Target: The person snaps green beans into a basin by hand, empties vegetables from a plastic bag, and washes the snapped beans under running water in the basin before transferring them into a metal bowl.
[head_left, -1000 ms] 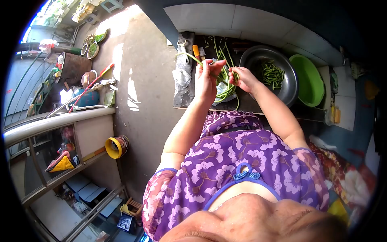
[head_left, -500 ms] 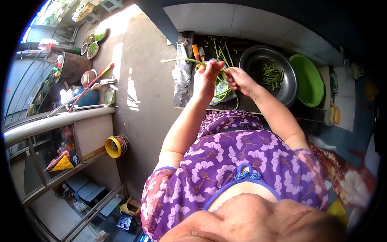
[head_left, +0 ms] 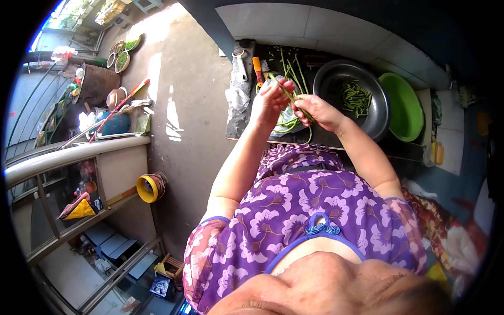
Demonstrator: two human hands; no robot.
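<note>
A long green bean [head_left: 287, 94] slants between my two hands. My left hand [head_left: 269, 103] has it between thumb and fingers near its upper end. Lower down, my right hand [head_left: 321, 112] pinches the same bean with curled fingers. Beneath the hands, more long beans [head_left: 287, 125] lie loose on a clear plastic bag, some with their ends sticking out behind. To the right stands a dark metal basin [head_left: 379, 113] with short cut bean pieces [head_left: 357, 98] in it.
A green plastic basin [head_left: 401, 107] stands right of the metal one. At the left of the counter lie a white-handled peeler-like tool [head_left: 240, 65], an orange-handled tool [head_left: 257, 65] and crumpled plastic [head_left: 238, 98]. A yellow bucket [head_left: 148, 188] stands on the floor at left.
The bean has swung from pointing left to slanting down towards the right. Both hands have shifted slightly, and the left hand has turned with its fingers looser.
</note>
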